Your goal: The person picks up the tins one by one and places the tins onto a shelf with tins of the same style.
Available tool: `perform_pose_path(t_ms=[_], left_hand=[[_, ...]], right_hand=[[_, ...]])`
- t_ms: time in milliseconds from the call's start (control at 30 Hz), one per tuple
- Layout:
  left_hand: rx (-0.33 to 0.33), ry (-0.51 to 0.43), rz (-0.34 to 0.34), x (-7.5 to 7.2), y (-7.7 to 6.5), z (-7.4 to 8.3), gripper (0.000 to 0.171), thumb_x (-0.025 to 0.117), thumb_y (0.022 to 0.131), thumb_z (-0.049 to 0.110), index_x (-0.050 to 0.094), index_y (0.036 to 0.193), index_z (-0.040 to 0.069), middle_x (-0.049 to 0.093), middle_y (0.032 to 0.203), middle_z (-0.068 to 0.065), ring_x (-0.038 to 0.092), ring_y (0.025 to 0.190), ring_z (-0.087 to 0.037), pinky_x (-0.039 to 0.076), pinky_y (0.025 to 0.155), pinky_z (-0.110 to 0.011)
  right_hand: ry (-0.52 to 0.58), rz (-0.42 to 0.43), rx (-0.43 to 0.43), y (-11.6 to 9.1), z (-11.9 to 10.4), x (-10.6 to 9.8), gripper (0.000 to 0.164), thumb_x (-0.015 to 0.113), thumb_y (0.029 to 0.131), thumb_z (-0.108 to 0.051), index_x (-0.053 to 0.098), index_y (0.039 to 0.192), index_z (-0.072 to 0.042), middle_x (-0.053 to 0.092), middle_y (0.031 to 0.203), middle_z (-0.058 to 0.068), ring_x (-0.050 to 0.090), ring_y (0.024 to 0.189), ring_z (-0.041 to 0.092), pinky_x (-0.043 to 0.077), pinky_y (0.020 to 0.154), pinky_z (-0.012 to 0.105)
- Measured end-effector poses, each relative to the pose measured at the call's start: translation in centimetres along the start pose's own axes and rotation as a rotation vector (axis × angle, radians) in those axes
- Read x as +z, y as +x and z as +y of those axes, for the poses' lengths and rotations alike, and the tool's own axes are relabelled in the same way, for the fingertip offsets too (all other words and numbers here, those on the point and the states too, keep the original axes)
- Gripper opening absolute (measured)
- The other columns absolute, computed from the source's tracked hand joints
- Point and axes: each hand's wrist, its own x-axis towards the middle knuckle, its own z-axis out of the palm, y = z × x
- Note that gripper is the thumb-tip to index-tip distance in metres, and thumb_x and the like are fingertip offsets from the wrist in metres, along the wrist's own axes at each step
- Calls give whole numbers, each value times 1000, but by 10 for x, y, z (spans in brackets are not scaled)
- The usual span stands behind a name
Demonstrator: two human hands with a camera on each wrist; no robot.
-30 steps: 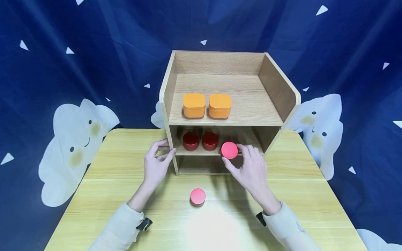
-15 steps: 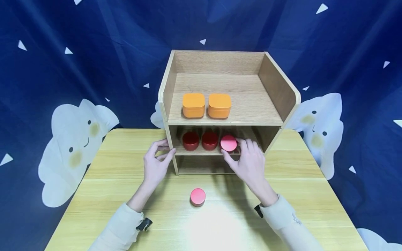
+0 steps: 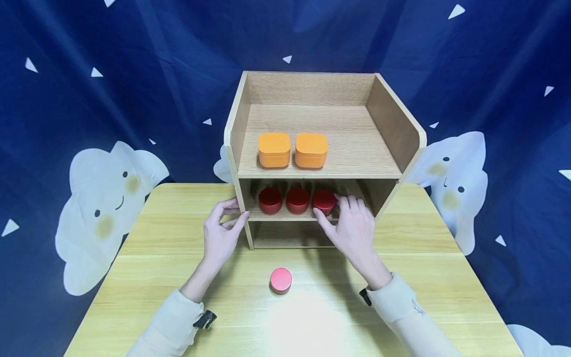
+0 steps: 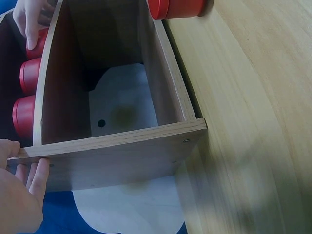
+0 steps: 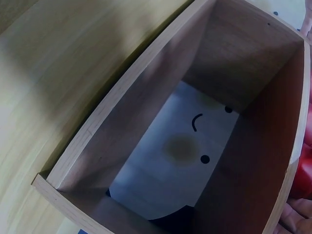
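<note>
Three round red tins stand in a row on the middle level of a wooden shelf unit (image 3: pixel 348 129). My right hand (image 3: pixel 355 232) holds the rightmost tin (image 3: pixel 324 199) between thumb and fingers, close to the shelf board. The left tin (image 3: pixel 270 201) and the middle tin (image 3: pixel 297 201) stand beside it, untouched by either hand. At the unit's left side, my left hand (image 3: pixel 221 239) pinches the side panel (image 4: pixel 112 156), thumb at the front edge and fingertips on the outer face. One more red tin (image 3: pixel 281 280) stands on the table before the unit.
Two orange lidded boxes, the left one (image 3: pixel 274 149) and the right one (image 3: pixel 311 150), sit near the front edge of the top level. A lower compartment (image 3: pixel 290 234) opens below the tins. Behind the wooden table (image 3: pixel 178 218) hangs a blue curtain (image 3: pixel 134 59) with clouds.
My right hand has moved the rightmost tin back and down, from the shelf's front edge into line with the other two. My left hand has stayed at the side panel.
</note>
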Motion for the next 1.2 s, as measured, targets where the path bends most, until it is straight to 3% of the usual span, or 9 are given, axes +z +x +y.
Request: perform_pose_path(t_ms=[400,633,900,1200], left_hand=[[8,-11,2,0,-1,-2,36,79,89,-5,68,123,-4,73,112,-24,67,96,2,66,81,-14],[7,-15,5,0,-1,-1,36,79,89,-6,68,124,-5,73,113,-25,66,96,2,66,81,-14],[-5,-13,5,0,-1,-1,36,79,89,-5,68,123,-4,72,113,-25,66,96,2,66,81,-14],[-8,-4,1,0,0,0,36,79,89,-5,69,124,-4,72,113,-24,66,97,2,67,82,-16]], right_hand=[[11,-14,7,-2,2,1,67,70,86,-62,71,114,-1,71,99,20,66,89,42,58,65,52],[68,9,-5,-12,2,-14,73,65,88,-64,66,128,-2,69,106,19,64,93,41,57,71,52],[136,8,-27,-26,0,-32,76,56,95,-72,69,129,-5,72,112,14,67,99,36,59,75,50],[193,-42,-95,-45,-7,-40,77,53,98,-72,71,128,-4,74,109,15,68,93,35,60,71,47]])
